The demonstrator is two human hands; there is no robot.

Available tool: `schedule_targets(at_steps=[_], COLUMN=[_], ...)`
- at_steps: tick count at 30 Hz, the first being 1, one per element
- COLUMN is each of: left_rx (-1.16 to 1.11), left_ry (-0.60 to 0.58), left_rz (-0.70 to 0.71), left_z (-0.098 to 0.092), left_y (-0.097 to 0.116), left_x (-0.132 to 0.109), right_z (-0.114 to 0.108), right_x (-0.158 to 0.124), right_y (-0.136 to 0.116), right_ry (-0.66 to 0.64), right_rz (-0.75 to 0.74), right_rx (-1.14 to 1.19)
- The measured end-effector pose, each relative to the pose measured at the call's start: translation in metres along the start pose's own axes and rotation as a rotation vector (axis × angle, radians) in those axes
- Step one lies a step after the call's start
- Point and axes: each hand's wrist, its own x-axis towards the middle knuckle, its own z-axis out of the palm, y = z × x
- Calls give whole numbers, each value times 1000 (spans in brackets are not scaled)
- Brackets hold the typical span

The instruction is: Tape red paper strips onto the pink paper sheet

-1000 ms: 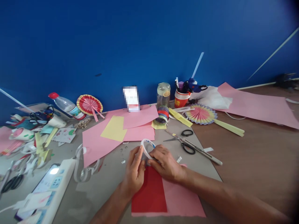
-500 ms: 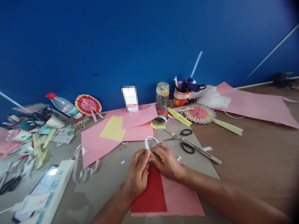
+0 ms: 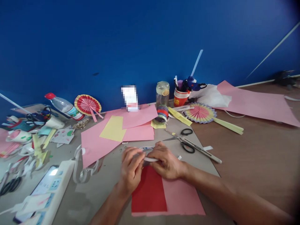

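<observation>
Between both hands is a white roll of tape, lying nearly flat above the table. My left hand pinches its left side, and my right hand grips its right side with curled fingers. Part of the ring is covered by the fingers. Just below the hands lies a dark red paper sheet on top of a pink paper sheet. Black-handled scissors rest beyond my right hand, beside a slim pale cutter.
Pink sheets with a yellow piece lie ahead. Behind them stand a phone, a clear jar and a red paper cup. Folded paper fans lie about. A power strip sits at left.
The tape roll has tipped from standing upright to nearly flat. My left hand has shifted a little left; my right hand still grips the roll.
</observation>
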Motion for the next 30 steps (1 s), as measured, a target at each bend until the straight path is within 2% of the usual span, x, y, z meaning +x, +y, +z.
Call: schedule_targets(at_steps=[1, 3, 5, 6, 7, 9, 12, 16, 18, 22, 25, 30], left_rx=[-84, -261, -373, -402, -422, -471, -571, -780, -780, -418, -260, -154], left_ry=[-35, -54, -8, 26, 53, 74, 65, 49, 31, 64, 106, -60], left_rz=[-49, -235, -419, -477, -512, -565, -629, -709, -672, -407, -285, -174], left_z=[0, 0, 1, 2, 3, 6, 11, 15, 14, 9, 7, 9], left_y=[0, 1, 3, 3, 4, 4, 7, 11, 11, 5, 0, 3], left_x=[1, 3, 4, 4, 4, 3, 2, 2, 1, -4, -8, -7], right_z=[0, 1, 0, 0, -1, 1, 8, 17, 17, 10, 7, 10], right_x=[0, -1, -2, -3, -3, -3, -3, 0, 0, 0, 0, 0], right_y=[0, 0, -1, -2, -3, -4, -4, -4, -3, -2, -2, -5], right_ry=[52, 205, 362, 399, 398, 306, 148, 48, 28, 48, 65, 79], right_rz=[2, 46, 103, 115, 107, 64, 57, 71, 82, 140, 145, 94], right_rx=[-30, -129, -242, -276, -282, -219, -72, -62, -115, -215, -231, -236])
